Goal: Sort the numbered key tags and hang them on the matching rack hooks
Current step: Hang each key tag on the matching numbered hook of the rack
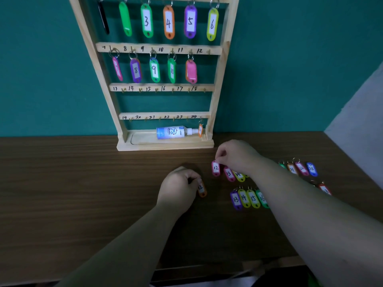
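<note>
A wooden key rack (219,79) stands against the teal wall, with numbered hooks; tags hang on its top two rows, and hook 12 (209,52) is bare. My left hand (178,188) pinches the ring of an orange tag marked 12 (202,189) just above the table. My right hand (236,155) pinches the ring of a pink tag marked 12 (216,168). Beside it lie a pink 13 (229,174) and a yellow 14 (239,176). A nearer row holds purple 13 (235,200), yellow 14 (244,198), yellow 15 (253,198), green 16 (262,198).
More tags numbered in the twenties (301,168) lie at the right of the brown table (83,183). A white spray bottle (173,132) lies in the rack's base tray, next to an orange tag (200,130) hanging from hook 24. My right forearm covers some tags.
</note>
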